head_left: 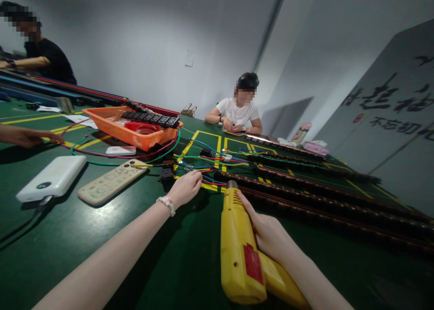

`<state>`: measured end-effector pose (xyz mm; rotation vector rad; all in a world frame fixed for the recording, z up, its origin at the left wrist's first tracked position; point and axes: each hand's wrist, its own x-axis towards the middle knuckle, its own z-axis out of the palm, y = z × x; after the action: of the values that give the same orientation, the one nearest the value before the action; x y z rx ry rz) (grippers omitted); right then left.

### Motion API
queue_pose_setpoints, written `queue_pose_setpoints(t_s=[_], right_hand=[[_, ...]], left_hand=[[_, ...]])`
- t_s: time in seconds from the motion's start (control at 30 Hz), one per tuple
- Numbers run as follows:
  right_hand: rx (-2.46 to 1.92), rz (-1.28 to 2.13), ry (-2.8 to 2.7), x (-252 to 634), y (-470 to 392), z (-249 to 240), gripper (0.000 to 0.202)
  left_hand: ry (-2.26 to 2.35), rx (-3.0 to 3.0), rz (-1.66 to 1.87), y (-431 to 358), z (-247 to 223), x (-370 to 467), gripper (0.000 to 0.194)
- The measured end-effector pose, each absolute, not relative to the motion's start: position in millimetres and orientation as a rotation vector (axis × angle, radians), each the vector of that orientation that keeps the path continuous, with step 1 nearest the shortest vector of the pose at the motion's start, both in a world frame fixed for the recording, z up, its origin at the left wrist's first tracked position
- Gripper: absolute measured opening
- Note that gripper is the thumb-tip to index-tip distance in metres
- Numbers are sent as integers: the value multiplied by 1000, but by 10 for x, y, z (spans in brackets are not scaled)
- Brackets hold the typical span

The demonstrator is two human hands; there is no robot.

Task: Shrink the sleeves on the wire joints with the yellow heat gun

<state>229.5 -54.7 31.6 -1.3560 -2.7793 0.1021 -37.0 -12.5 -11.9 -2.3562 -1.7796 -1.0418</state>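
My right hand grips a yellow heat gun with a red label, its metal nozzle pointing away from me toward a bundle of coloured wires on the green table. My left hand, with a bead bracelet at the wrist, pinches some of those wires just left of the nozzle. Long dark strips with copper rails run off to the right from the wire ends.
An orange basket carrying a row of black switches stands at the back left. A white power bank, a beige remote control and a small white case lie on the left. Another person's hand reaches in from the left; a person sits across the table.
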Motion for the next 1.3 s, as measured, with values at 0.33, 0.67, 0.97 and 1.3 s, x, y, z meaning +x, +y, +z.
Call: queue_pose_setpoints(t_s=[0.33, 0.67, 0.97, 1.3], right_hand=[[-1378, 169, -2811, 2247, -557, 315, 83], [-1260, 24, -2901, 1969, -539, 302, 83], [-1146, -19, -2982, 1707, -547, 329, 87], [-1132, -56, -2946, 1722, -584, 348, 86]], left_hand=[[-1780, -2267, -1120, -99, -124, -345, 22], [-1733, -2240, -1125, -74, -132, -344, 26], [-1712, -2170, -1038, -64, -127, -366, 30], [-1675, -2184, -927, -37, -198, -417, 23]])
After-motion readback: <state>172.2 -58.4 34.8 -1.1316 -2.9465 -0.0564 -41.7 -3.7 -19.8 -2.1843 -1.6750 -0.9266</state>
